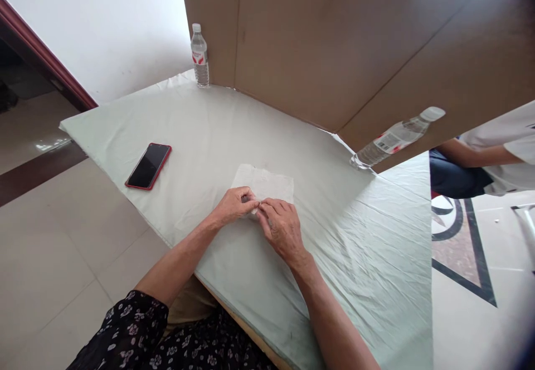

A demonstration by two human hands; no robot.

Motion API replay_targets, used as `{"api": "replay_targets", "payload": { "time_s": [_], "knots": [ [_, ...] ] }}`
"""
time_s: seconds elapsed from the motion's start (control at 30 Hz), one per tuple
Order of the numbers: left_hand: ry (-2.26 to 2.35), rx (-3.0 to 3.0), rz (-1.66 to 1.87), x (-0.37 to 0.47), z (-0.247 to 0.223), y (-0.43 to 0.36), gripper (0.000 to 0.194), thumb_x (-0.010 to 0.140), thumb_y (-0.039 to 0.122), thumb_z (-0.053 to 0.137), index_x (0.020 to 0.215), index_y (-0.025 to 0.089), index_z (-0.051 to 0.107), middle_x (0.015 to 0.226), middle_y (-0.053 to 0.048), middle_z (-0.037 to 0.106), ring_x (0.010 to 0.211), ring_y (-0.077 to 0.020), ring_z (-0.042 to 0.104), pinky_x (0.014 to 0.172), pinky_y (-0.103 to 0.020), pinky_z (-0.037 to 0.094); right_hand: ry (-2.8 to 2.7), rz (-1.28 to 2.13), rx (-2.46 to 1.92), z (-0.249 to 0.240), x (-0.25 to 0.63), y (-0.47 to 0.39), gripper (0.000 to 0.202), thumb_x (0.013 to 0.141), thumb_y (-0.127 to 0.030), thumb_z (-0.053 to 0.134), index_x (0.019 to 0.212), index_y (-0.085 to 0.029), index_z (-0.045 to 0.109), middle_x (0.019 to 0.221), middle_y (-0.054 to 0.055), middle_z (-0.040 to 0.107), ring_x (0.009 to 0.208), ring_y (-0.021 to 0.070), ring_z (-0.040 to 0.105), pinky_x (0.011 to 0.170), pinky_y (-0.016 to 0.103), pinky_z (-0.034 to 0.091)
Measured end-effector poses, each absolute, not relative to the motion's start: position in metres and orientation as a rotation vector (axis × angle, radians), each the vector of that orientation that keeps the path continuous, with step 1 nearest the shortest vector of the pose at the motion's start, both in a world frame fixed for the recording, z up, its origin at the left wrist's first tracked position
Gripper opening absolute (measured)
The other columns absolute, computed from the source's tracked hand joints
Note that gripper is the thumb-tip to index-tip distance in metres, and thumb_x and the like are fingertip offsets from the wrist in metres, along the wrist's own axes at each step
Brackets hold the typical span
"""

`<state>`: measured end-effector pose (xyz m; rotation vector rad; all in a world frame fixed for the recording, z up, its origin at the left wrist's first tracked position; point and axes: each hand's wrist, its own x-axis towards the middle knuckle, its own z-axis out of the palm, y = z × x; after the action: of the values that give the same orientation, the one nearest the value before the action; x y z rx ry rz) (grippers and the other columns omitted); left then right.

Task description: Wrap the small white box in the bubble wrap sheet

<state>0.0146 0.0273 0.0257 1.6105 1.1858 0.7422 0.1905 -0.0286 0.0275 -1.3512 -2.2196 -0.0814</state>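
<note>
Roughly crosswise, far edge of white sheet point(266, 182)

A loose, black fabric sleeve point(129, 331) with a print of small, pale greyish-pink flowers, towards half past seven, ends at the top of the bare left forearm point(179, 269), while matching black floral cloth point(200, 342) of the garment's body shows towards seven o'clock.
</note>
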Motion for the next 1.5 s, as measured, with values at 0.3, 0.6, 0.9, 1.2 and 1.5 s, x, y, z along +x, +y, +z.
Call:
{"api": "replay_targets", "payload": {
  "time_s": [0.3, 0.6, 0.9, 1.2, 1.5],
  "knots": [
    [1.476, 1.806, 0.587, -0.017, 0.028, 0.024, 0.031, 0.083, 0.025, 0.052, 0.111, 0.017, 0.064, 0.073, 0.001, 0.062, 0.067, -0.0160, 0.057, 0.067, -0.028, 0.046, -2.392, -0.162, -1.437, 0.031, 0.189, -0.027, 0.023, 0.093, -0.023, 0.062, 0.116, -0.026, 0.062, 0.108, 0.005, 0.068, 0.095, 0.0234, 0.054, 0.081, 0.037, 0.033],
    [1.964, 1.796, 0.475, -0.029, 0.032, 0.005, 0.043, 0.083, 0.047, 0.063, 0.113, 0.015, 0.063, 0.083, -0.009, 0.072, 0.086, -0.0279, 0.070, 0.077, -0.035, 0.050, -2.425, -0.228, -1.435, 0.033, 0.184, -0.026, 0.023, 0.090, -0.018, 0.062, 0.112, -0.027, 0.063, 0.104, 0.007, 0.065, 0.093, 0.0242, 0.051, 0.079, 0.038, 0.030],
    [1.618, 1.249, 0.646, -0.014, 0.025, 0.013, 0.035, 0.077, 0.035, 0.066, 0.105, 0.014, 0.064, 0.074, -0.002, 0.065, 0.052, -0.0133, 0.059, 0.044, -0.022, 0.041, -2.432, -0.258, -1.437, 0.034, 0.183, -0.025, 0.020, 0.088, -0.021, 0.066, 0.107, -0.027, 0.064, 0.103, 0.006, 0.066, 0.090, 0.0242, 0.051, 0.077, 0.038, 0.029],
    [1.494, 1.231, 0.821, 0.017, 0.033, 0.013, 0.008, 0.073, 0.023, 0.059, 0.070, 0.018, 0.053, 0.061, 0.004, 0.051, 0.055, -0.0093, 0.049, 0.045, -0.018, 0.043, -2.436, -0.196, -1.447, 0.036, 0.183, -0.024, 0.019, 0.090, -0.021, 0.065, 0.108, -0.025, 0.065, 0.104, 0.008, 0.070, 0.091, 0.0250, 0.055, 0.079, 0.039, 0.029],
    [1.353, 1.509, 0.569, 0.028, 0.057, 0.005, 0.024, 0.076, 0.026, 0.051, 0.085, 0.015, 0.071, 0.074, 0.000, 0.066, 0.064, -0.0122, 0.057, 0.055, -0.022, 0.047, -2.291, 0.247, -1.412, 0.048, 0.193, -0.030, 0.032, 0.083, -0.015, 0.057, 0.115, -0.020, 0.062, 0.106, 0.008, 0.075, 0.100, 0.0249, 0.066, 0.089, 0.038, 0.038]
  ]
}}
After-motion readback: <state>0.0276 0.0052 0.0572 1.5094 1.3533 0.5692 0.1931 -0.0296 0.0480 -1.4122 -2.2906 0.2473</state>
